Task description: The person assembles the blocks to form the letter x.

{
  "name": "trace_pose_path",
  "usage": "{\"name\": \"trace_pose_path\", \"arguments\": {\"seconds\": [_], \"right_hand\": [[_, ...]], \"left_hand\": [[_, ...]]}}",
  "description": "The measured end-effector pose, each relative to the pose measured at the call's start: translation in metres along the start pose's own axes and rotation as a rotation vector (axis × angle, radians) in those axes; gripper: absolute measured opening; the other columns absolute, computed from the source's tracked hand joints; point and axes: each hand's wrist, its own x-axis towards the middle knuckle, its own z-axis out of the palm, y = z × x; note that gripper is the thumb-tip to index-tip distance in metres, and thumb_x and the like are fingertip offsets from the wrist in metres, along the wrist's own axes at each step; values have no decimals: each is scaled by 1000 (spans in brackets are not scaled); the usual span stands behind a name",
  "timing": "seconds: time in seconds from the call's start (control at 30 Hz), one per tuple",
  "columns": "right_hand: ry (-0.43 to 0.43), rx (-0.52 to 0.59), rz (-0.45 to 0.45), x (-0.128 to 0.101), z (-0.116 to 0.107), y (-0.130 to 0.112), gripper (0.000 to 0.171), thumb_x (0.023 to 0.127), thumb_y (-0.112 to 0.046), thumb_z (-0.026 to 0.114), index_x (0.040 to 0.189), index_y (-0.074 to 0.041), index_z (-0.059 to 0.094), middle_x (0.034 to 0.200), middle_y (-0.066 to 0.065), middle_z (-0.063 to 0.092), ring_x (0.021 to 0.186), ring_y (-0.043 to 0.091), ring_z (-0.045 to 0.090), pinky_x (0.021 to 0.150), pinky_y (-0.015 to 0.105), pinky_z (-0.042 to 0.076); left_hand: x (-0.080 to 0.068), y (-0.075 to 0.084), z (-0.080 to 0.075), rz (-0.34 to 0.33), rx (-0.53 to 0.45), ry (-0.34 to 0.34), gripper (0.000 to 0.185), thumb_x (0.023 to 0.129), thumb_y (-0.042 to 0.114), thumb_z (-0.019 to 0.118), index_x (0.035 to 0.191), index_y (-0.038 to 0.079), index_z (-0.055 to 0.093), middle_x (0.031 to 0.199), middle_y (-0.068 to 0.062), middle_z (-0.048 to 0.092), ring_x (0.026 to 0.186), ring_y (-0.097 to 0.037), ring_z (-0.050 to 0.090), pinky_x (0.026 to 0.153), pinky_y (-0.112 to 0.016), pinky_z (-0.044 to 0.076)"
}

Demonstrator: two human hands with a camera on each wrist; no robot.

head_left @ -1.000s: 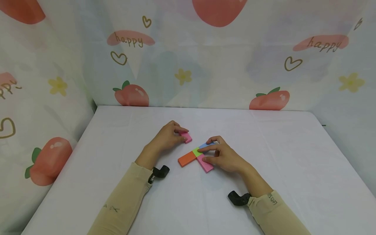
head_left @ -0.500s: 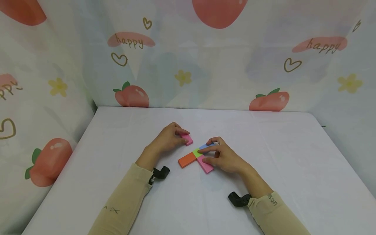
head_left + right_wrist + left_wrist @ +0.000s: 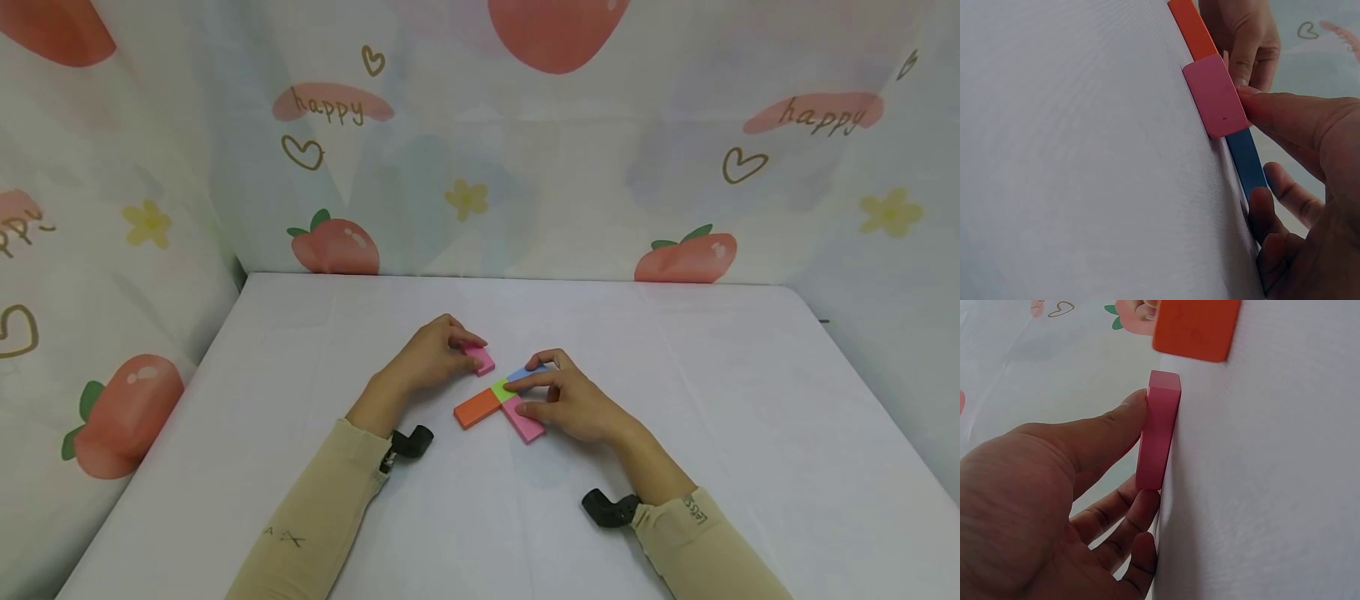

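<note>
On the white table [image 3: 675,400] lies a flat cluster of blocks: an orange block [image 3: 477,407], a small green block [image 3: 501,389], a blue block [image 3: 523,372] and a pink block [image 3: 524,419]. My right hand [image 3: 534,390] rests on this cluster, with the index finger across green and blue and the thumb [image 3: 1285,115] against the pink block [image 3: 1215,94]. My left hand [image 3: 467,348] pinches a second pink block [image 3: 481,360] between thumb [image 3: 1104,431] and fingers, just left of the cluster. That block [image 3: 1159,437] stands on its long edge on the table, a short gap from the orange block [image 3: 1196,328].
Curtains printed with strawberries and hearts [image 3: 480,167] close off the back and both sides of the table. Black wrist camera mounts [image 3: 408,440] sit at both beige sleeves. The table's left edge [image 3: 150,433] drops off beside the left curtain.
My left hand has slid its pink block a little to the right and nearer, toward the cluster. The right hand and the cluster have stayed put.
</note>
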Motion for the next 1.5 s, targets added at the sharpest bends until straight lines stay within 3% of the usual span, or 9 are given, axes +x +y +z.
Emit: {"name": "trace_pose_path", "arguments": {"seconds": [0.77, 1.5], "right_hand": [[-3, 3, 17, 0, 0, -2, 29, 86, -29, 73, 114, -36, 71, 133, -2, 36, 79, 20, 50, 69, 28, 40], [6, -17, -8, 2, 0, 0, 28, 86, -29, 74, 113, -34, 71, 133, -2, 37, 76, 20, 51, 67, 27, 41]], "left_hand": [[-2, 3, 0, -15, 6, 1, 31, 83, 31, 77, 113, 29, 73, 102, 7, 53, 96, -12, 52, 85, -30, 44], [0, 3, 2, 22, -7, -35, 32, 80, 34, 79, 111, 31, 74, 102, 8, 54, 95, -12, 52, 85, -31, 44]]}}
